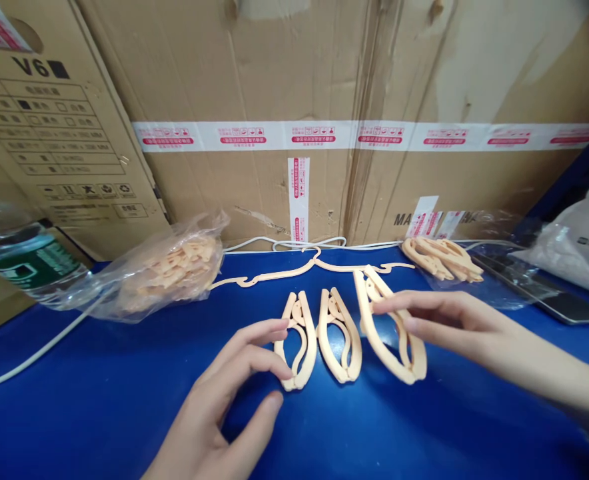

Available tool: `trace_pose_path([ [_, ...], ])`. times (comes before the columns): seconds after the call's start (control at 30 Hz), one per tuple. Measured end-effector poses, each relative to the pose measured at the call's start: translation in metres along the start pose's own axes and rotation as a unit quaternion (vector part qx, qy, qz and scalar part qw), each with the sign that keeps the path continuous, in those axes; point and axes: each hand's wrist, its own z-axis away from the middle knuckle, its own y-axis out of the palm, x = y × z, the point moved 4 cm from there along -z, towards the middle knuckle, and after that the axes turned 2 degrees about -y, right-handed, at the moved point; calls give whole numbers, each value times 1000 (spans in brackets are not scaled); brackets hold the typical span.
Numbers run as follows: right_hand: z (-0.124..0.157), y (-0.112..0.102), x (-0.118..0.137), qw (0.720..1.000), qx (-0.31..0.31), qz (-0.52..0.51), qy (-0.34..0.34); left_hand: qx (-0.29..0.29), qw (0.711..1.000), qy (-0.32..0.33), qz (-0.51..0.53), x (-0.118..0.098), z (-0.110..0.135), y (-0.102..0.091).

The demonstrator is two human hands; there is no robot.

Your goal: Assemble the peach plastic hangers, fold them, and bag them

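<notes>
Three folded cream plastic hangers stand out in front of me in a row on the blue table [124, 373]. My left hand [234, 393] has its fingers spread and curved, with fingertips at the left folded hanger [310, 347]. The middle folded hanger [354, 353] lies flat, touched by neither hand. Between thumb and fingers my right hand [454, 327] grips the right folded hanger [374, 340], which looks tilted and partly lifted. Behind them lies an unfolded hanger [294, 269], its arms stretched out wide and its hook toward the cardboard.
Clear plastic bags hold cream pieces [179, 270] at left and folded hangers [442, 259] at right. A water bottle [29, 257] stands far left, near a white cable [39, 363]. A dark phone-like slab [574, 303] lies right. Taped cardboard [249, 73] closes off the back.
</notes>
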Motion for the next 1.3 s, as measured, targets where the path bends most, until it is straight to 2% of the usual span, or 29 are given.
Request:
trace_pose_path([
  [0.1, -5, -11, -11, 994, 8, 106, 0, -6, 999, 4, -32, 6, -2, -1],
  [0.2, -1, -10, -14, 979, 45, 199, -27, -3, 997, 30, -77, 5, -1, 0],
  [0.33, 4, -3, -13, 956, 92, 276, -42, 60, 982, 89, -153, -3, 0, 6],
  [0.5, 2, 6, -9, 941, 103, 314, -70, 178, 933, 162, -267, -4, 2, 20],
  [0.6, 0, 11, -7, 942, 100, 310, -80, 210, 912, 183, -300, -4, 3, 25],
  [0.7, -1, 15, -6, 946, 86, 295, -100, 224, 904, 185, -314, -4, 3, 26],
  [1.0, -3, 18, -1, 944, 73, 299, -122, 188, 922, 187, -281, -7, 4, 23],
  [1.2, -4, 14, 0, 945, 63, 292, -134, 104, 939, 160, -285, -1, 4, 11],
  [1.3, -4, 14, -2, 942, 65, 303, -132, 95, 945, 156, -271, -1, 5, 9],
])
